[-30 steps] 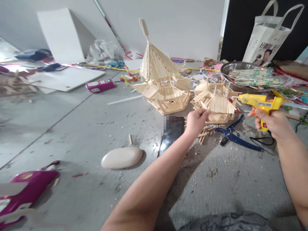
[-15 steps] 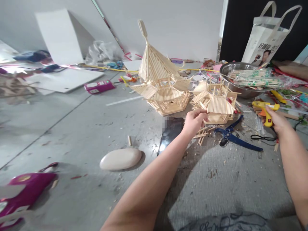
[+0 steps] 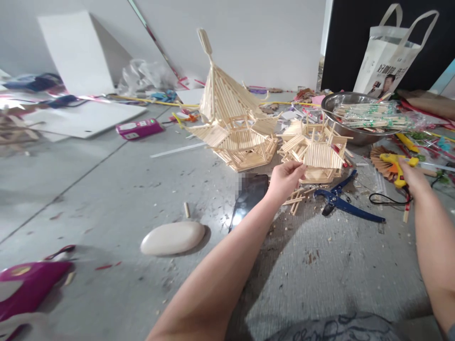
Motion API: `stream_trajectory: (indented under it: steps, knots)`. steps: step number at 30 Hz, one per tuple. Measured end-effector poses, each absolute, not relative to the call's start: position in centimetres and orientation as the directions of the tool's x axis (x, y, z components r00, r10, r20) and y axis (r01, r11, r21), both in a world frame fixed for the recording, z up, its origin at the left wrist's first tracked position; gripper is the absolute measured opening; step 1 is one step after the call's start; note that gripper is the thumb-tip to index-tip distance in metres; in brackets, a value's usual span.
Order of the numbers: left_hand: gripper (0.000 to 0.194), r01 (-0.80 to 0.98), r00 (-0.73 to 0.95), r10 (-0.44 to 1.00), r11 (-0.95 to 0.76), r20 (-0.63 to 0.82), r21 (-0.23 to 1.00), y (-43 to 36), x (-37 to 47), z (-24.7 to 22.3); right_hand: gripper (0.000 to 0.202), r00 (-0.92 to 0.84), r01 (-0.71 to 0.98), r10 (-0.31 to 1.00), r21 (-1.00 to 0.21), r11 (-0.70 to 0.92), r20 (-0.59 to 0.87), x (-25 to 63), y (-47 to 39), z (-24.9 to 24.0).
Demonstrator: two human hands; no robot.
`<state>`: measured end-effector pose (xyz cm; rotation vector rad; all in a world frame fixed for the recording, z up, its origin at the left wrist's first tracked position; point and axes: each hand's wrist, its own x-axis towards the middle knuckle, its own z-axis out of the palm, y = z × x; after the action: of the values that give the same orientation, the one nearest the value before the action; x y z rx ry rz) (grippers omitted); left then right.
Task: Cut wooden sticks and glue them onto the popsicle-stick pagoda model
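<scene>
A small house model of wooden sticks (image 3: 322, 156) stands on the floor, right of a taller stick pavilion (image 3: 232, 123) with a pointed roof. My left hand (image 3: 287, 177) pinches the edge of the small model's slatted roof panel at its front left. Off to the right, my right hand (image 3: 412, 177) is wrapped round a yellow glue gun (image 3: 400, 166), whose nozzle points left. Loose cut sticks (image 3: 295, 201) lie just below my left hand. Blue cutters (image 3: 350, 203) rest open between my two hands.
A phone (image 3: 250, 194) lies beside my left wrist, and a pale oval object (image 3: 173, 237) sits farther left. Behind are a metal bowl (image 3: 351, 132) of wrapped sticks and a white bag (image 3: 387, 61). Purple items (image 3: 140, 129) and a brown paper fan (image 3: 382, 163) are also on the floor.
The view has shifted slightly, moving most things left. My right hand and the glue gun have moved a little right and away from the small model, uncovering the brown fan. My left hand stays at the roof panel.
</scene>
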<state>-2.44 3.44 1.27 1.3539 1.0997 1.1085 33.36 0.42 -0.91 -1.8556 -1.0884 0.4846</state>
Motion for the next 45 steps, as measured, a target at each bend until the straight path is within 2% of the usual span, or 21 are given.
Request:
stream_trajectory:
  steps: [3, 6, 8, 10, 12, 15, 18, 21, 23, 27, 31, 45]
  knots:
    - [0.019, 0.086, 0.150, 0.987, -0.077, 0.063, 0.993, 3.5, -2.4, 1.0, 0.040, 0.699, 0.549, 0.712, -0.691, -0.470, 0.070, 33.9, 0.1, -0.2]
    - [0.021, 0.146, 0.129, 0.987, -0.112, 0.093, 0.983, 3.6, -2.4, 0.8, 0.043, 0.778, 0.567, 0.622, -0.530, -0.631, 0.092, 33.7, -0.4, 1.2]
    - [0.022, 0.190, 0.121, 0.987, -0.132, 0.111, 0.973, 3.6, -2.4, 0.7, 0.039, 0.734, 0.660, 0.662, -0.394, -0.640, 0.152, 32.4, -0.4, 2.5]
    - [0.025, 0.232, 0.119, 0.985, -0.150, 0.125, 0.961, 3.7, -2.3, 0.7, 0.034, 0.562, 0.822, 0.770, -0.305, -0.481, 0.301, 30.0, 0.0, 3.9]
    - [0.026, 0.262, 0.117, 0.983, -0.165, 0.139, 0.951, 3.7, -2.4, 0.7, 0.026, 0.344, 0.921, 0.818, -0.337, -0.198, 0.461, 26.8, 0.9, 5.2]
    - [0.026, 0.287, 0.114, 0.982, -0.179, 0.152, 0.941, 3.7, -2.3, 0.7, 0.020, 0.044, 0.912, 0.811, -0.356, 0.206, 0.583, 21.7, 2.9, 6.5]
    - [0.025, 0.289, 0.114, 0.982, -0.179, 0.152, 0.941, 3.7, -2.3, 0.7, 0.019, -0.123, 0.824, 0.814, -0.399, 0.402, 0.567, 18.1, 5.1, 6.9]
    - [0.026, 0.291, 0.118, 0.982, -0.176, 0.147, 0.940, 3.8, -2.3, 0.6, 0.023, -0.112, 0.762, 0.862, -0.513, 0.394, 0.495, 16.7, 6.8, 6.5]
    - [0.027, 0.295, 0.125, 0.981, -0.182, 0.151, 0.938, 3.9, -2.3, 0.5, 0.023, -0.114, 0.760, 0.889, -0.537, 0.366, 0.445, 16.5, 7.4, 6.2]
    - [0.028, 0.304, 0.137, 0.974, -0.213, 0.179, 0.928, 3.9, -2.3, 0.3, 0.016, -0.145, 0.814, 0.898, -0.466, 0.347, 0.415, 16.6, 8.1, 5.8]
    - [0.028, 0.324, 0.132, 0.970, -0.238, 0.206, 0.916, 3.9, -2.2, 0.2, 0.019, -0.161, 0.841, 0.890, -0.412, 0.350, 0.427, 16.7, 8.3, 5.7]
    - [0.024, 0.461, 0.120, 0.950, -0.312, 0.289, 0.831, 3.2, -2.3, 1.3, 0.023, -0.161, 0.886, 0.900, -0.342, 0.312, 0.404, 16.5, 8.3, 5.7]
